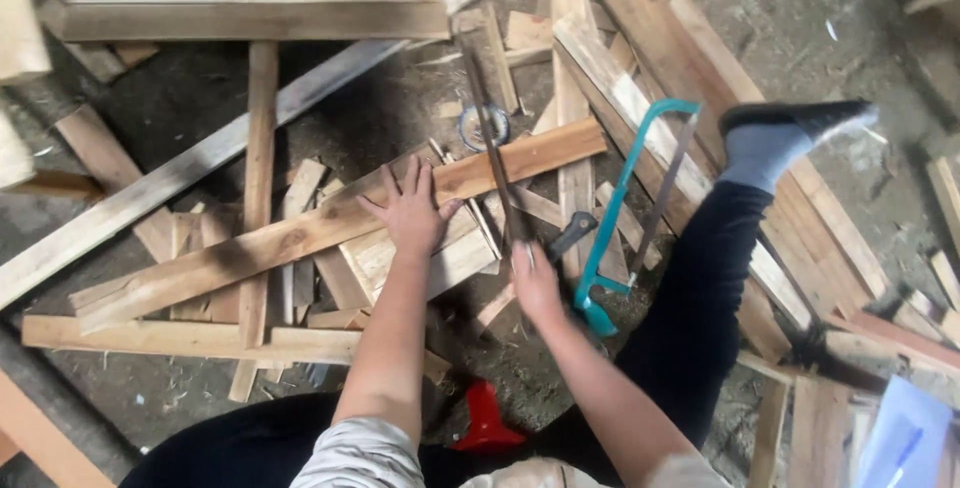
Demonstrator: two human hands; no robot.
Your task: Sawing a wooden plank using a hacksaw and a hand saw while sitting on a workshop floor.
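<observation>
The work happens on a rough, grey, dusty concrete floor (400,118) strewn with sawdust, chips and offcuts of pale timber. The person sits on this floor among the scraps, legs in black trousers, the right leg stretched out with a grey sock and black shoe (790,133) resting on a stack of long light-wood boards (690,78) toward the floor's upper right.

The left hand (412,210) lies flat and spread, fingers open, pressing down on a long, pale brown wooden plank (330,223) that runs slantwise from the lower left toward the upper middle of the floor, propped on a heap of short blocks. The right hand (537,283) is clenched round the handle of a narrow, rusty-bladed handsaw (490,148), whose blade crosses the plank just right of the left hand; the hand is blurred, so the grip itself shows poorly.

Just beside the right hand lies a teal metal-framed hacksaw (625,203) with a black handle, resting on the boards. A small round roll of tape (483,128) sits near the saw blade beyond the plank. A broad, thick timber beam (255,6) lies across the floor's top left, and a long grey weathered batten (190,168) slants beneath it. A red plastic object (485,418) shows between the knees, and a pale blue sheet (905,433) lies at the lower right corner.
</observation>
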